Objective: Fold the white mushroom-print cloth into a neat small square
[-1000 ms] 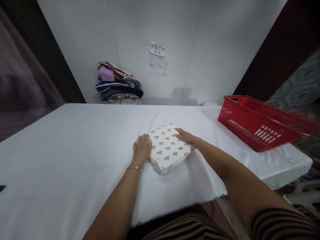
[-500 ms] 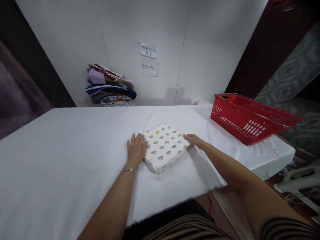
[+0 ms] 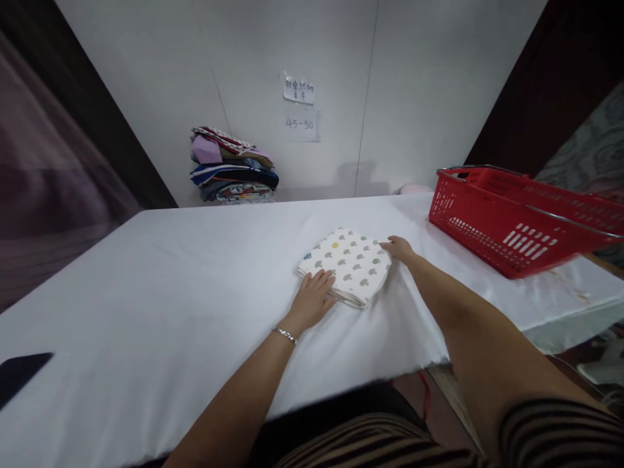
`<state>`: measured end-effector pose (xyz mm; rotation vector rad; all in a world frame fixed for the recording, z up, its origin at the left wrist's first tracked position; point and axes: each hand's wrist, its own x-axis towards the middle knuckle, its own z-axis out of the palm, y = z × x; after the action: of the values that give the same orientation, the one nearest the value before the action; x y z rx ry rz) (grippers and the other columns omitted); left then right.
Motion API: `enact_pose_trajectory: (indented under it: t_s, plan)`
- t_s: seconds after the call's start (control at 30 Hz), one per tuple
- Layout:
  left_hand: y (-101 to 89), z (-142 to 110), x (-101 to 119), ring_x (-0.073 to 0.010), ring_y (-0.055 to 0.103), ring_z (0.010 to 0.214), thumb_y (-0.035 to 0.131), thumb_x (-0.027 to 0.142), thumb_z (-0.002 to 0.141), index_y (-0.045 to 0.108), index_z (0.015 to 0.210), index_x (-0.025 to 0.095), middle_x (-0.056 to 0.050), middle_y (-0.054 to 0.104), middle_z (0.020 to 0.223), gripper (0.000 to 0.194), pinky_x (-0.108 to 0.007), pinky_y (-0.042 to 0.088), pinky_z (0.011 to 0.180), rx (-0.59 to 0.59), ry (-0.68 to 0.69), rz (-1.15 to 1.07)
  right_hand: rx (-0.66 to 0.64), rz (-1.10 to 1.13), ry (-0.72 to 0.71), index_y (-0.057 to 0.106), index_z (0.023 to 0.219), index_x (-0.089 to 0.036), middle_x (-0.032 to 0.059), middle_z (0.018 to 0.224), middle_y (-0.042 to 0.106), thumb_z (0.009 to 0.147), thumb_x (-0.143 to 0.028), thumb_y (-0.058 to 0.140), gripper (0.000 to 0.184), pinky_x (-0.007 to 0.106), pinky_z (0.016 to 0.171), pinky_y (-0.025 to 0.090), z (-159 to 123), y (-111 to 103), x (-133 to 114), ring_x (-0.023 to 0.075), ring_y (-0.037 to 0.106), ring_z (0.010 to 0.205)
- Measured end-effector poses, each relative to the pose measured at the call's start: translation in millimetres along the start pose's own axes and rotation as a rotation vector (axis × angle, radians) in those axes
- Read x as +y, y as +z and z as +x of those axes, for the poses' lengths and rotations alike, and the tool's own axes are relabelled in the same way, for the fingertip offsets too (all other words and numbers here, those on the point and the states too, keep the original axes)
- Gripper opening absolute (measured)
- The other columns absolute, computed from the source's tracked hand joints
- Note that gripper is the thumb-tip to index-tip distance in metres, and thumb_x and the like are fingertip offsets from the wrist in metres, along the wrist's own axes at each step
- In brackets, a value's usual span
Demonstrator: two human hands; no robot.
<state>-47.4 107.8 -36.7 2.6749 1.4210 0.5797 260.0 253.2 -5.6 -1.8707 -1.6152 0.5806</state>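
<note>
A folded white cloth [image 3: 351,261] with grey mushroom shapes and a few coloured marks lies on the white-covered table. My left hand [image 3: 312,300], a silver bracelet at its wrist, rests with fingers spread and flat on the near left edge of the cloth. At the right corner, my right hand [image 3: 398,248] has its fingers closed on the cloth's edge; the thumb side is partly hidden. The cloth's layered folds show along its near edge, and its right side looks slightly raised.
A red plastic basket [image 3: 507,224] stands on the right of the table [image 3: 195,273]. Against the back wall is a stack of folded textiles [image 3: 234,169], below and left of two paper signs [image 3: 301,107]. A dark flat object [image 3: 22,374] lies at the left edge.
The cloth has turned on the table. My left hand has shifted from its left corner to its near left edge, while my right hand stays at the right corner. The view has shifted too.
</note>
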Motion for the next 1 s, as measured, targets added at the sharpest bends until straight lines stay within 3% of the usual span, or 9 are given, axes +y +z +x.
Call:
enact_pose_trajectory:
  t_s: [0.07, 0.17, 0.33, 0.43, 0.57, 0.67, 0.8, 1.0]
  plan:
    - [4.1, 0, 2, -0.0198, 0.024, 0.135, 0.038, 0.037, 0.092, 0.037, 0.135, 0.022, -0.006, 0.036, 0.144, 0.046, -0.045, 0.015, 0.112, 0.01, 0.005, 0.022, 0.027, -0.036, -0.048, 0.062, 0.111, -0.012, 0.0155, 0.12, 0.058, 0.075, -0.033, 0.061, 0.042, 0.043, 0.098, 0.034, -3, 0, -1, 0.0305, 0.049, 0.115]
    - [5.6, -1, 1, -0.0191, 0.024, 0.135, 0.038, 0.032, 0.092, 0.038, 0.134, 0.022, -0.005, 0.035, 0.144, 0.043, -0.044, 0.014, 0.112, 0.005, 0.018, 0.031, 0.059, -0.048, -0.192, 0.062, 0.111, -0.018, 0.0092, 0.126, 0.054, 0.082, -0.031, 0.05, 0.034, 0.038, 0.103, 0.029, -31, 5, -6, 0.0243, 0.045, 0.119]
    - [2.7, 0, 0, -0.0196, 0.031, 0.132, 0.037, 0.022, 0.091, 0.046, 0.127, 0.02, -0.005, 0.042, 0.14, 0.037, -0.045, 0.018, 0.111, 0.015, 0.001, 0.028, 0.028, -0.024, -0.662, 0.065, 0.102, -0.022, 0.0077, 0.106, 0.064, 0.085, -0.03, 0.043, 0.029, 0.04, 0.095, 0.037, -118, 11, -10, 0.0233, 0.052, 0.106]
    - [2.3, 2, 2, -0.0201, 0.036, 0.128, 0.037, 0.02, 0.091, 0.05, 0.121, 0.021, -0.005, 0.047, 0.136, 0.033, -0.045, 0.021, 0.109, 0.039, -0.003, 0.028, -0.025, -0.068, -0.785, 0.063, 0.104, -0.024, 0.0083, 0.104, 0.063, 0.086, -0.031, 0.044, 0.026, 0.04, 0.089, 0.039, -164, 14, -9, 0.0221, 0.054, 0.101]
    - [0.5, 3, 5, -0.0195, 0.045, 0.119, 0.039, 0.019, 0.09, 0.054, 0.115, 0.022, -0.006, 0.054, 0.127, 0.03, -0.044, 0.027, 0.105, 0.098, 0.037, 0.002, -0.004, -0.21, -0.826, 0.06, 0.108, -0.021, 0.0102, 0.105, 0.061, 0.086, -0.035, 0.049, 0.027, 0.038, 0.086, 0.037, -191, 23, -16, 0.0228, 0.052, 0.098]
    - [-3.0, 4, 7, -0.0189, 0.048, 0.112, 0.04, 0.018, 0.089, 0.055, 0.113, 0.021, -0.006, 0.057, 0.121, 0.028, -0.041, 0.032, 0.101, 0.115, 0.077, -0.021, 0.037, -0.338, -0.813, 0.059, 0.105, -0.019, 0.0107, 0.103, 0.06, 0.085, -0.037, 0.052, 0.028, 0.036, 0.083, 0.034, -192, 31, -28, 0.0233, 0.05, 0.095]
    - [-6.7, 4, 8, -0.0189, 0.049, 0.11, 0.041, 0.019, 0.089, 0.056, 0.112, 0.022, -0.006, 0.058, 0.118, 0.028, -0.041, 0.034, 0.099, 0.11, 0.092, -0.052, 0.051, -0.495, -0.783, 0.061, 0.092, -0.019, 0.0093, 0.095, 0.059, 0.085, -0.031, 0.052, 0.016, 0.034, 0.078, 0.032, -189, 38, -41, 0.022, 0.048, 0.089]
    - [-3.7, 7, 4, -0.0185, 0.05, 0.108, 0.044, 0.021, 0.089, 0.058, 0.109, 0.022, -0.005, 0.059, 0.115, 0.024, -0.038, 0.037, 0.095, 0.118, 0.097, -0.049, 0.038, -0.579, -0.755, 0.061, 0.084, -0.018, 0.0069, 0.085, 0.06, 0.086, -0.02, 0.047, 0.014, 0.031, 0.072, 0.03, -190, 40, -48, 0.0201, 0.05, 0.083]
